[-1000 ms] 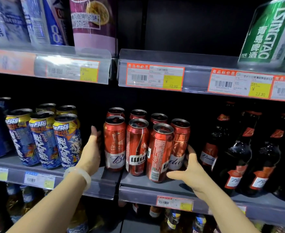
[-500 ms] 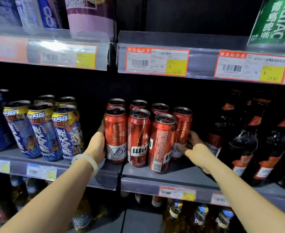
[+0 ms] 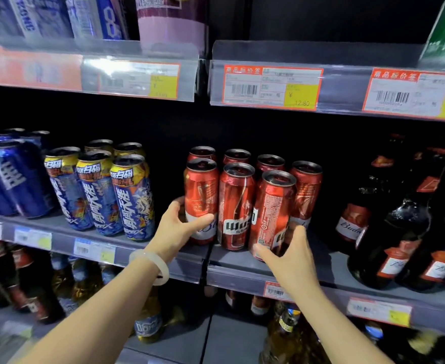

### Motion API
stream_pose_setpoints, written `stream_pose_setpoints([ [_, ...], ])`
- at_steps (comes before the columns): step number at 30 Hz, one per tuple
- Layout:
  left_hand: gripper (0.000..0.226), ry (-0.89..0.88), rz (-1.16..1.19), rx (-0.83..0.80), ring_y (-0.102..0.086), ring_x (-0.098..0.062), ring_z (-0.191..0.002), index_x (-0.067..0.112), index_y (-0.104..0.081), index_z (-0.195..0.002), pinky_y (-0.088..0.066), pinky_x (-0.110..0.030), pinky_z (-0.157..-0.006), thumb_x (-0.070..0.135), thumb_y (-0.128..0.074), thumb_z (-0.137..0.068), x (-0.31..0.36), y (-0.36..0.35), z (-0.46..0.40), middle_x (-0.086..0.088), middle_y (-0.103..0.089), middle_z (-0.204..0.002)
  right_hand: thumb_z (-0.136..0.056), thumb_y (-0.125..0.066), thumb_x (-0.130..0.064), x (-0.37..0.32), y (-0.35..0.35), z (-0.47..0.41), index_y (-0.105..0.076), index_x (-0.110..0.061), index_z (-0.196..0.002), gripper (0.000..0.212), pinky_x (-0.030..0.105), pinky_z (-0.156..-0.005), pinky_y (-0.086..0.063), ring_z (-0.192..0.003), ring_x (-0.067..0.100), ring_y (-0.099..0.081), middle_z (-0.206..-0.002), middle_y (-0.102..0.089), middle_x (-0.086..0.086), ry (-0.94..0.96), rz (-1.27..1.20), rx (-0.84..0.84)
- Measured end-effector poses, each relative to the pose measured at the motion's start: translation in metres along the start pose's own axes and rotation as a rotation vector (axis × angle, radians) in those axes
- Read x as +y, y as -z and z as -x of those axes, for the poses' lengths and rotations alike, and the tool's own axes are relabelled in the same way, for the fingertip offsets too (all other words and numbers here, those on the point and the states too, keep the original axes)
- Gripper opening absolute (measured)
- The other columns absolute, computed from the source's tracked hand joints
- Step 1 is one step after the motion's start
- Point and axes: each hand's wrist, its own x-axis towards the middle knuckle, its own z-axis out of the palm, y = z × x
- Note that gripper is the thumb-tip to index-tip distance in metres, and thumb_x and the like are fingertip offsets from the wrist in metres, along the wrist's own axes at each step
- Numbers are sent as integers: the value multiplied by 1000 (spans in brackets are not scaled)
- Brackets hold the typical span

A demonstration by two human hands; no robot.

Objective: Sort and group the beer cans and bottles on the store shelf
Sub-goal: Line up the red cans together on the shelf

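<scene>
Standing upright, glossy red beer cans (image 3: 237, 206), clustered

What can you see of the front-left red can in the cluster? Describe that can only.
The front-left red can is a tall, glossy metal can with a dark-rimmed top and a white band bearing script near its base. It stands upright on the grey shelf, close beside its red neighbour. The left hand wraps its lower part, thumb across the front.
</scene>
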Motion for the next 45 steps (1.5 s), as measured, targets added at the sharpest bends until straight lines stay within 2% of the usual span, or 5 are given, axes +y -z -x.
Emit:
stream_pose_setpoints([
  [16,69,-11,8,14,-61,-4,-91,15,-42,-130,-49,-19,-71,17,-77,-71,1,-2,0,9,-62,-101,-70,-80,-30,-2,5,-3,-39,-22,-103,53,29,-77,-41,-93,12,-49,-103,-51,-7,-13,37,1],
  [27,80,-36,-45,-29,-59,-8,-102,19,-37,-133,-48,-20,-77,18,-81,-67,-1,1,5,8,-58,-111,-64,-84,-30,-3,2,-1,-40,-20,-117,69,40,-90,-45,-110,21,-50,-117,-48,0,-47,34,117],
  [34,85,-29,-274,-12,-55,-11,-102,18,-37,-125,-42,-25,-86,16,-89,-58,-7,-2,4,4,-56,-111,-78,-74,-25,-56,27,1,-52,-11,-121,50,20,-95,-33,-116,17,-42,-118,-43,-1,519,110,315],
  [39,77,-11,-318,8,-56,-11,-99,21,-40,-116,-45,-28,-89,19,-89,-58,-11,1,1,8,-57,-104,-79,-68,-42,-92,33,-28,-51,-16,-127,58,36,-107,-31,-127,23,-38,-131,-50,3,565,429,132],
  [45,76,12,-273,-79,-56,-15,-112,18,-41,-126,-45,-36,-99,13,-85,-64,-12,10,0,1,-56,-123,-84,-51,-60,-116,27,-48,-35,-28,-141,67,43,-118,1,-139,20,-29,-146,-41,1,535,828,-105],
])
